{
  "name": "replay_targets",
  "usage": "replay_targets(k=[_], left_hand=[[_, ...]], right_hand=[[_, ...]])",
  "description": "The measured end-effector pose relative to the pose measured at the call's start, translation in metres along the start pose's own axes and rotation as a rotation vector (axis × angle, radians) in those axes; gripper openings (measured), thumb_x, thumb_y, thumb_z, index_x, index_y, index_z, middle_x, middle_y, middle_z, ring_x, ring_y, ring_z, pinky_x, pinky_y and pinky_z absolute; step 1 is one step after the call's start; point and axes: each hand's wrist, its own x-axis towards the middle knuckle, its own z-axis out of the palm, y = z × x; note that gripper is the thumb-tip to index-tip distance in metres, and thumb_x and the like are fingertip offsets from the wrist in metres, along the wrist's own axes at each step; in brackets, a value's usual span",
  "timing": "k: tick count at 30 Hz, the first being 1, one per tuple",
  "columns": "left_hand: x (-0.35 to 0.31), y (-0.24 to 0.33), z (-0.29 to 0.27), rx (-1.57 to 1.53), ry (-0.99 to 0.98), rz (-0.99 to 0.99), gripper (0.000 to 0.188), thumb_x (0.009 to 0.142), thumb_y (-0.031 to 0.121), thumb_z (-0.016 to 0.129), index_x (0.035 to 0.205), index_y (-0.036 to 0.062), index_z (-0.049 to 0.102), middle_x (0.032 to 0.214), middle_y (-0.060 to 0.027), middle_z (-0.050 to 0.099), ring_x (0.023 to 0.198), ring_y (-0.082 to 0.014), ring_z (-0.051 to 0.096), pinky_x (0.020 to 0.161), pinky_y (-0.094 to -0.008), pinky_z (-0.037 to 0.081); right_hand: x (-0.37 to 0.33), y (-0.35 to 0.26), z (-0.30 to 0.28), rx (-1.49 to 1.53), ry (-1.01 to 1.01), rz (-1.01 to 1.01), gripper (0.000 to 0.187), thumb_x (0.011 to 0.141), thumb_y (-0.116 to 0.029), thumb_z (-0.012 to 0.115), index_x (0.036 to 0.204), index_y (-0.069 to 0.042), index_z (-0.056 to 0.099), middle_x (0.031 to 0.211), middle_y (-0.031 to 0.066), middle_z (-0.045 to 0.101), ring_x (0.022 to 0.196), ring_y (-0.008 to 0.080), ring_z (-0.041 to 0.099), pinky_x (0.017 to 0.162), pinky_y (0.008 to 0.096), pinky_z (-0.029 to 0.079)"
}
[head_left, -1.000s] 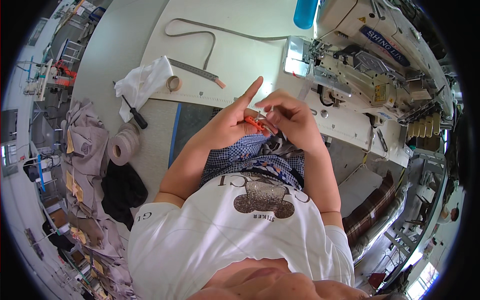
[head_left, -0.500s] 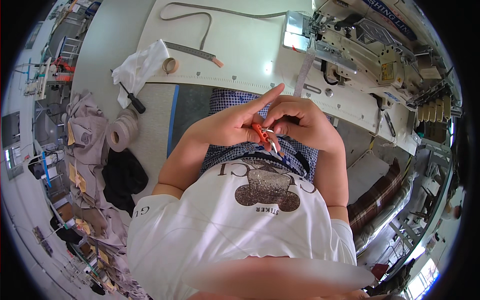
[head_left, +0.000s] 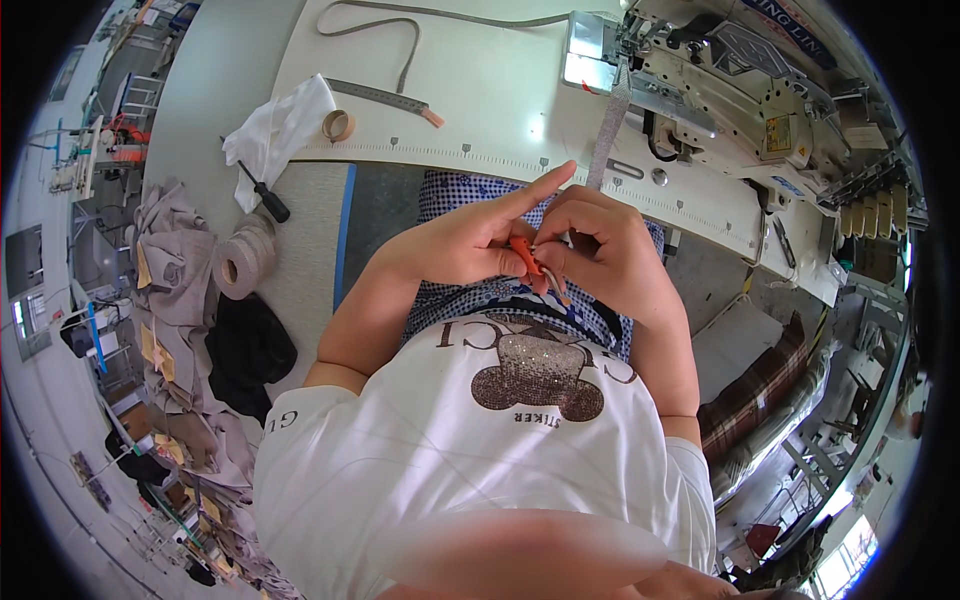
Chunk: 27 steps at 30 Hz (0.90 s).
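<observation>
Over my lap, my left hand (head_left: pixel 462 240) has its thumb closed on a small orange tool with thin metal prongs, which looks like thread snips (head_left: pixel 524 254). The left index finger points up and away from it. My right hand (head_left: pixel 600 238) curls in from the other side, and its thumb and fingertips pinch at the metal part of the tool. Fingers hide much of the tool, so I cannot make out whether the right hand holds anything else.
Beyond my hands stands a sewing machine (head_left: pixel 720 110) on a white table (head_left: pixel 480 90), with a grey strip (head_left: pixel 608 135) at its needle area. To the left are a metal ruler (head_left: pixel 380 96), tape roll (head_left: pixel 338 125), white cloth (head_left: pixel 285 125), screwdriver (head_left: pixel 268 198), webbing roll (head_left: pixel 243 262) and piled fabric (head_left: pixel 175 250).
My right thumb and fingertips have closed in over the tool's metal part, covering more of it. The tool has shifted slightly in my left hand. The view has moved a little.
</observation>
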Motion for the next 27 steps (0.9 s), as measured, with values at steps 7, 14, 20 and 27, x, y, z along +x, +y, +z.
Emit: replay_targets(k=[7, 14, 20, 27], left_hand=[[0.002, 0.004, -0.003, -0.019, -0.019, 0.032, 0.095, 0.088, -0.011, 0.055, 0.160, 0.0129, -0.003, 0.104, -0.0185, 0.068, 0.091, -0.0228, 0.071, 0.081, -0.0332, 0.057], [0.003, 0.004, -0.004, -0.033, -0.012, 0.027, 0.093, 0.092, -0.004, 0.058, 0.160, 0.0138, -0.002, 0.100, -0.0179, 0.069, 0.087, -0.0212, 0.072, 0.077, -0.0318, 0.057], [0.003, 0.003, -0.004, -0.049, 0.020, 0.003, 0.092, 0.092, -0.003, 0.058, 0.160, 0.0146, -0.001, 0.097, -0.0176, 0.070, 0.086, -0.0217, 0.072, 0.076, -0.0323, 0.057], [0.003, 0.004, -0.005, 0.013, 0.011, -0.015, 0.093, 0.090, -0.010, 0.056, 0.160, 0.0131, -0.001, 0.102, -0.0167, 0.069, 0.087, -0.0210, 0.071, 0.077, -0.0327, 0.057]], right_hand=[[-0.004, -0.002, 0.006, -0.112, 0.145, -0.105, 0.011, 0.080, 0.006, 0.070, 0.088, 0.001, 0.065, 0.088, 0.0085, 0.065, 0.068, 0.0152, 0.062, 0.059, 0.0266, 0.047], [-0.006, 0.007, 0.006, -0.187, 0.198, -0.195, 0.011, 0.086, 0.007, 0.063, 0.095, 0.001, 0.060, 0.084, 0.0089, 0.064, 0.070, 0.0188, 0.063, 0.066, 0.0281, 0.050], [-0.006, 0.012, 0.006, -0.137, 0.219, -0.088, 0.009, 0.089, 0.004, 0.063, 0.096, 0.001, 0.060, 0.083, 0.0081, 0.064, 0.072, 0.0169, 0.063, 0.066, 0.0275, 0.050], [-0.006, 0.010, 0.003, -0.168, 0.125, -0.138, 0.019, 0.079, 0.006, 0.071, 0.095, 0.001, 0.064, 0.090, 0.0087, 0.064, 0.072, 0.0176, 0.062, 0.062, 0.0279, 0.048]])
